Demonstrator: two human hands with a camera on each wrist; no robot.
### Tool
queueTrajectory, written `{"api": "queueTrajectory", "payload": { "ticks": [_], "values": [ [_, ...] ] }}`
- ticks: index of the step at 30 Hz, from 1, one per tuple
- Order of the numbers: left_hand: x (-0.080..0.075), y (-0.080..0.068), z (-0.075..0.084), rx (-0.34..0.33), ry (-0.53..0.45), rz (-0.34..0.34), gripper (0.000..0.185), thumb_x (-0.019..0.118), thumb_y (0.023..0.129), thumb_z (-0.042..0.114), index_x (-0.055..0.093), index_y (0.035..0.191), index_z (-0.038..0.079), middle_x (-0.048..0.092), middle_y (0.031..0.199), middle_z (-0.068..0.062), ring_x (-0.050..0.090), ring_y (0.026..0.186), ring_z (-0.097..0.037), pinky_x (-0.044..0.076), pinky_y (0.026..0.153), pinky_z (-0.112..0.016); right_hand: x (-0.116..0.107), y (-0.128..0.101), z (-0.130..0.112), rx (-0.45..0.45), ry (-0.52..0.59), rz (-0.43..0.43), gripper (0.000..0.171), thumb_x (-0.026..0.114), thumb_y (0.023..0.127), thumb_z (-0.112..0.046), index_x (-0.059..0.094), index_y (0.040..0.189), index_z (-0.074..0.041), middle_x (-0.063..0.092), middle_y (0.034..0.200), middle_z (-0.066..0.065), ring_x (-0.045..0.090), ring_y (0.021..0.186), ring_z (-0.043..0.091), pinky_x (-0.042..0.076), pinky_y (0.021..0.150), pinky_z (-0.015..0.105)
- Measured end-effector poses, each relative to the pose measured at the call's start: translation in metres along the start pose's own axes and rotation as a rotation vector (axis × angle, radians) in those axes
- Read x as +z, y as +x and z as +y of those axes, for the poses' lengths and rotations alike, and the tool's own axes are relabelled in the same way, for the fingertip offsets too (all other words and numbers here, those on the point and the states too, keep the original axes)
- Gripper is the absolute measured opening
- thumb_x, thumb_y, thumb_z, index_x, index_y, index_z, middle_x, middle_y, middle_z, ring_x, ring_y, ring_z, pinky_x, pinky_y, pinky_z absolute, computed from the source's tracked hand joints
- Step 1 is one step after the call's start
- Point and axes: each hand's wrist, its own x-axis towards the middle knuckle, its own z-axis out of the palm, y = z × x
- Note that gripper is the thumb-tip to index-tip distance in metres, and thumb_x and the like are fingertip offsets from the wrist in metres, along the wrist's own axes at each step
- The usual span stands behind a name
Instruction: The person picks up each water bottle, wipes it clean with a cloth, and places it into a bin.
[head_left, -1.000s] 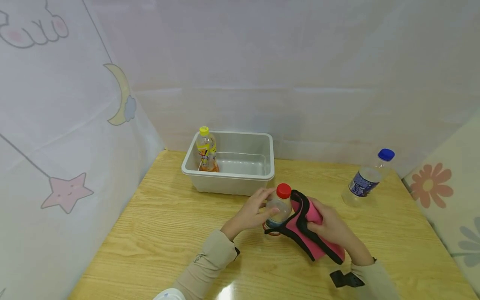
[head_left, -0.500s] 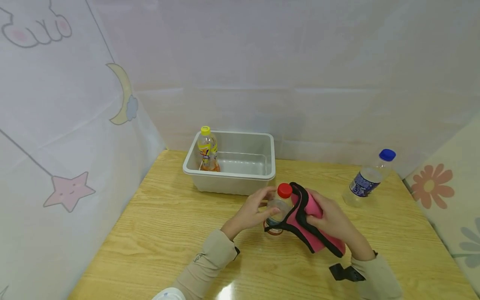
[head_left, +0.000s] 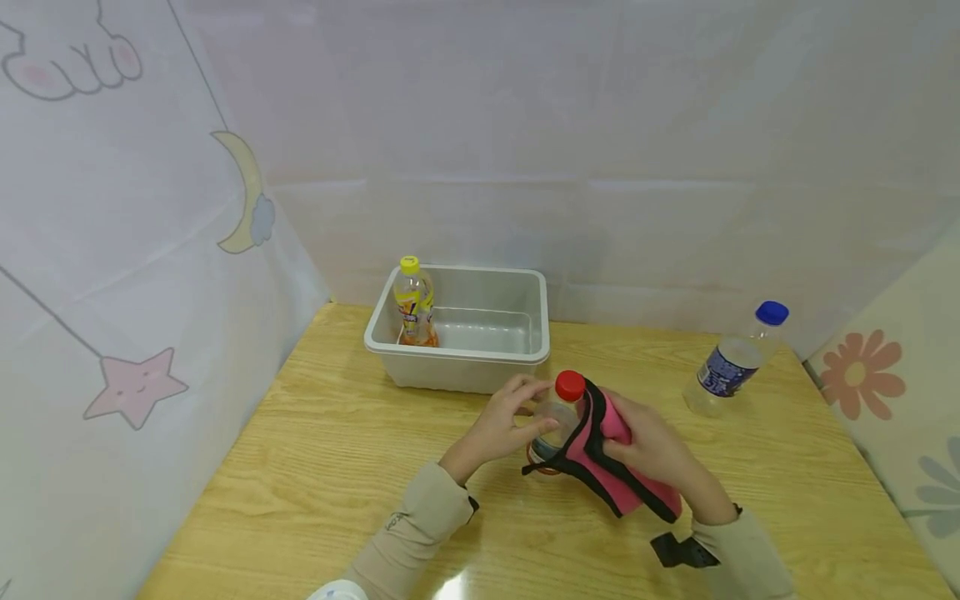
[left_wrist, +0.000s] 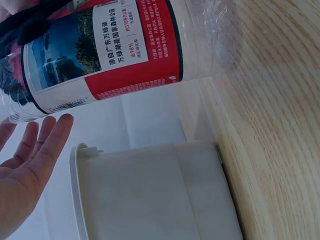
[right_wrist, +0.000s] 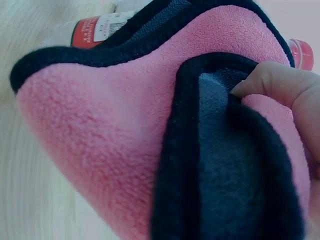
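A clear plastic bottle (head_left: 557, 412) with a red cap stands upright on the table, and its red and white label (left_wrist: 125, 60) fills the top of the left wrist view. My left hand (head_left: 501, 423) holds its upper part, thumb in front and fingers around the far side. In my right hand (head_left: 654, 446) is a folded pink towel (head_left: 615, 482) with black edging and a dark grey inner side. Its near folds lie against the bottle's right side and cover part of the label. The right thumb (right_wrist: 275, 82) presses into the towel's fold.
Behind the hands sits a light grey plastic bin (head_left: 457, 367) holding a yellow-capped bottle (head_left: 415, 304). At the right stands a blue-capped bottle (head_left: 731, 362) with a blue label. A white round lid-like object (head_left: 337, 590) shows at the bottom edge. Printed curtains enclose the wooden table (head_left: 300, 467).
The right hand and towel rise slightly, then slide down and a little left along the bottle's side. The left hand and bottle stay nearly in place.
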Motion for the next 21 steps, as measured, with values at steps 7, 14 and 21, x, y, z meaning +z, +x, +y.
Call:
{"api": "queueTrajectory", "payload": {
  "ticks": [7, 14, 21],
  "values": [
    [-0.001, 0.000, 0.000, 0.019, 0.038, 0.007, 0.050, 0.064, 0.086, 0.023, 0.049, 0.127, 0.000, 0.052, 0.105, -0.011, 0.053, 0.096, -0.020, 0.052, 0.077, -0.026, 0.013, -0.003, 0.009, -0.005, 0.013, 0.001, 0.060, 0.068, 0.065, 0.003, 0.048, 0.122, 0.005, 0.061, 0.090, 0.006, 0.050, 0.071, 0.008, 0.047, 0.058, 0.025],
    [-0.002, -0.001, 0.002, 0.025, 0.046, 0.025, 0.051, 0.065, 0.086, 0.019, 0.046, 0.129, 0.000, 0.055, 0.107, -0.013, 0.056, 0.096, -0.022, 0.052, 0.077, -0.028, 0.029, -0.009, 0.020, 0.015, 0.048, -0.014, 0.060, 0.066, 0.064, 0.004, 0.049, 0.121, 0.005, 0.058, 0.087, 0.002, 0.047, 0.069, 0.007, 0.042, 0.057, 0.022],
    [-0.002, -0.004, 0.003, 0.099, 0.091, 0.056, 0.048, 0.062, 0.088, 0.020, 0.047, 0.128, -0.002, 0.058, 0.111, -0.019, 0.058, 0.098, -0.024, 0.050, 0.081, -0.026, 0.043, -0.013, 0.027, 0.043, 0.053, -0.045, 0.057, 0.066, 0.065, 0.003, 0.050, 0.119, 0.005, 0.057, 0.086, 0.001, 0.046, 0.069, 0.007, 0.041, 0.058, 0.022]
  ]
}}
